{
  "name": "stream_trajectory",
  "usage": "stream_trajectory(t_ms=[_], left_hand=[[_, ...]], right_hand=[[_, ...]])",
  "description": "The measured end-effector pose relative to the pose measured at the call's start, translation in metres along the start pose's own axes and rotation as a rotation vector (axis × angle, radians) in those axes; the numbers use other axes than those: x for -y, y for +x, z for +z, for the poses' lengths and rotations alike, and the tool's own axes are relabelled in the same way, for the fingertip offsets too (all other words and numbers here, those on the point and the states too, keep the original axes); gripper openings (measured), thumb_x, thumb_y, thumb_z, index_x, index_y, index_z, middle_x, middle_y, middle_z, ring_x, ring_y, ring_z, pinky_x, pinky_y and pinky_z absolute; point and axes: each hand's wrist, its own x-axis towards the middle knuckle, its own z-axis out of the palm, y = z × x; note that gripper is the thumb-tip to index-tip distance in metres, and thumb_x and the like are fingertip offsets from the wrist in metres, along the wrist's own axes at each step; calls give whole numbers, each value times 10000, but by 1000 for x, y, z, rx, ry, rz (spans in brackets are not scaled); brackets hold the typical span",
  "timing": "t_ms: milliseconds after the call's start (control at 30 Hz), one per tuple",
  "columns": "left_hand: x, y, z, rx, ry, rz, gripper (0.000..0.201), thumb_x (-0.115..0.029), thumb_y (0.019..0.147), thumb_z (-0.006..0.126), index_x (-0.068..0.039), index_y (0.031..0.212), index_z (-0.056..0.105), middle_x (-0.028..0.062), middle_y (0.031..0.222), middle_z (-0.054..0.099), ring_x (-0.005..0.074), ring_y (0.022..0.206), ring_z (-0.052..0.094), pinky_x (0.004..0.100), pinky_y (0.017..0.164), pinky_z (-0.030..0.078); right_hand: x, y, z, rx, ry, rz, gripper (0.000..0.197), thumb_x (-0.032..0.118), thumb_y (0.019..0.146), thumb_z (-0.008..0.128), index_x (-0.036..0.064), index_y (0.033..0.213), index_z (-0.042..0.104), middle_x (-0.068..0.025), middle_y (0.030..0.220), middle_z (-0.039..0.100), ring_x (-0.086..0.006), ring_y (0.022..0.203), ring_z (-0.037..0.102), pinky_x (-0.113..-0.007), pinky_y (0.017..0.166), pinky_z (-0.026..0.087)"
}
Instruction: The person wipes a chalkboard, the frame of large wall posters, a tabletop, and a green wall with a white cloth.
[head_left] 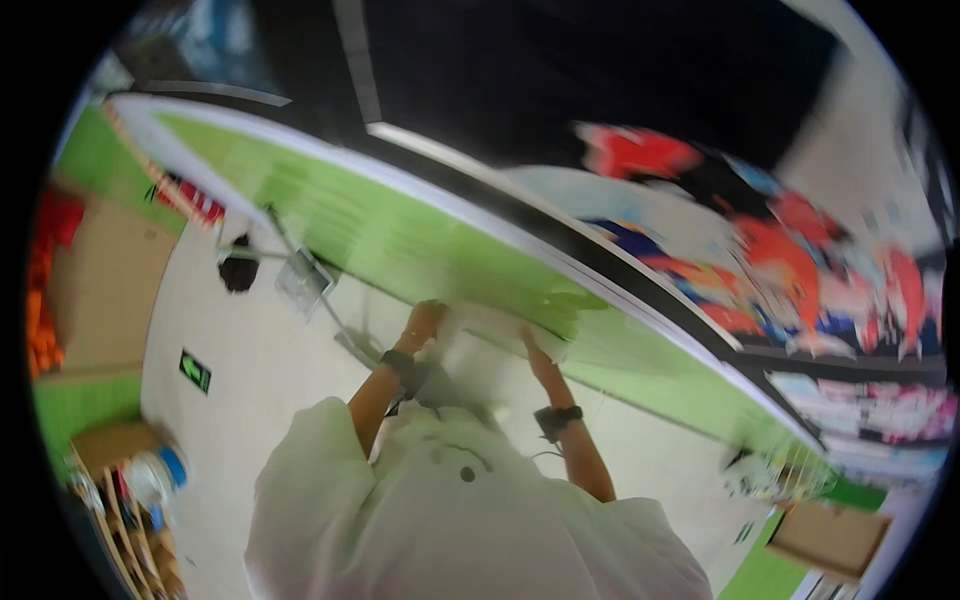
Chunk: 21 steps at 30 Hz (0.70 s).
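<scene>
In front of my light-coloured top, a whitish box-like thing (492, 350) spans the gap between my hands. It is smeared, so its exact kind does not show. My left hand (425, 320) is at its left edge with the fingers curled in. At the opposite edge, the fingers of my right hand (533, 345) reach along the side, blurred. Each wrist has a dark band. Both hands are close to a long pale-green panel (350, 220) with a white rim.
Beyond the panel stretches a dark surface with colourful printed pictures (780, 260). A thin metal stand (300, 280) is left of my hands. An arrow sign (195, 370) marks the pale floor. Shelves (130, 530) stand lower left, a wire basket (800, 475) and cardboard box (830, 540) lower right.
</scene>
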Motion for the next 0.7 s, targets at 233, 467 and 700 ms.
stream_trajectory(t_ms=[233, 467, 700], left_hand=[[-189, -102, 54, 5, 386, 732, 174, -90, 684, 665, 8, 700, 522, 121, 521, 450, 173, 431, 416, 304, 441, 349], [-254, -166, 185, -135, 247, 1155, 225, -24, 623, 717, -52, 704, 509, 47, 606, 515, 114, 487, 459, 231, 478, 383], [-174, -138, 248, -36, 494, 772, 254, -260, 796, 648, -42, 753, 526, 38, 584, 513, 146, 496, 504, 259, 463, 389]], right_hand=[[49, -166, -161, -532, 270, -281, 346, 309, 889, 546, -9, 1022, 583, -70, 924, 591, -174, 859, 526, -301, 798, 424], [29, -225, -275, -696, 689, -254, 381, 357, 881, 540, 19, 1032, 627, -74, 987, 632, -157, 900, 567, -281, 825, 428], [24, -261, -307, -289, 736, -473, 496, 479, 826, 570, 33, 1034, 634, -43, 1039, 622, -132, 945, 554, -280, 838, 427]])
